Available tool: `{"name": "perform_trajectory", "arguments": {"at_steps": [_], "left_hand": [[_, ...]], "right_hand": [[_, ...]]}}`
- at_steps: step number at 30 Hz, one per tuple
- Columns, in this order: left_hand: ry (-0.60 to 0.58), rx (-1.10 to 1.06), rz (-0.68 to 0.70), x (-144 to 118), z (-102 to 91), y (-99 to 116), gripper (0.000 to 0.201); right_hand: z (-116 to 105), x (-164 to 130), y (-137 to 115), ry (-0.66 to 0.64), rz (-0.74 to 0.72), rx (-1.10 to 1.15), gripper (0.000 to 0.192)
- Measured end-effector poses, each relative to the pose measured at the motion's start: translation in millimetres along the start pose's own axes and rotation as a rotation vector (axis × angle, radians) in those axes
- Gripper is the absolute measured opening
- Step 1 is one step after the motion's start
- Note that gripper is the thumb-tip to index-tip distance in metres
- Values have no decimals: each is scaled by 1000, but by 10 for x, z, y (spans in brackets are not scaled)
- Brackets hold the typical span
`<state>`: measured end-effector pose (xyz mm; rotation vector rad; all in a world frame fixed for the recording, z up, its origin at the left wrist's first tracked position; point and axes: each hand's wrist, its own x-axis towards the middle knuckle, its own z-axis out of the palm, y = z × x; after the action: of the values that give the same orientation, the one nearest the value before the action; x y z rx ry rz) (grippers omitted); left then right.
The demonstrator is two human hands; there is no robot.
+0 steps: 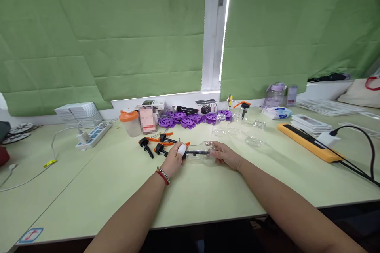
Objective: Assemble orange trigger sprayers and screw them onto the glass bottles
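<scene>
A clear, narrow-waisted bottle [202, 157] lies sideways between my hands, a black stem running along its inside. My left hand [175, 155], a white wrap on its thumb, is closed around the bottle's black top end, which it mostly hides. At the other end, my right hand [224, 155] grips the bottle's base with fingers and thumb. Just left of my left hand lie several black nozzle-like heads with orange levers, among them one black head [145, 146] with a short stem. Clear round pieces, such as a clear dish [253, 141], sit beyond my right hand.
Purple openwork discs [187, 121] line the back, beside an orange-lidded cup [129, 122]. At the right is a yellow-orange power strip [308, 142] with black cables. A white power strip [94, 136] with cords lies left. One black head with an orange lever [244, 107] stands at the back.
</scene>
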<state>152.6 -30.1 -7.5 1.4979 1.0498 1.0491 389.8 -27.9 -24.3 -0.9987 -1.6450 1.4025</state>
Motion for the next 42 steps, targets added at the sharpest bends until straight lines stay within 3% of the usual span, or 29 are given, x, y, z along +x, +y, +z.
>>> {"name": "perform_trajectory", "arguments": {"at_steps": [4,8,10,13,16,20,23,25,34,42], "left_hand": [[30,75,58,39,-29,-34,26],[63,138,89,66,-53,-71,27],[50,138,114,54,-50,-55,27],[27,64,198,20,-48,9,42],[94,89,338,17,-115,60,56],[389,452,392,105,-368,20,45],[591,620,297,199,-592,-75,41],[665,665,233,244,-698,-140,39],[661,690,186,283,-766,-248,39],[682,601,116,303,-800,-265,38]], "right_hand": [[48,-8,24,104,-114,-149,68],[146,-26,-31,214,-419,-631,70],[195,-22,-53,204,-467,-819,69],[231,4,-36,294,-402,-874,70],[207,47,27,396,-254,-826,70],[161,135,95,425,-69,-816,70],[184,254,102,419,-79,-872,74],[222,370,100,427,-91,-923,75],[297,910,84,549,12,-975,74],[325,806,86,544,40,-905,85]]}}
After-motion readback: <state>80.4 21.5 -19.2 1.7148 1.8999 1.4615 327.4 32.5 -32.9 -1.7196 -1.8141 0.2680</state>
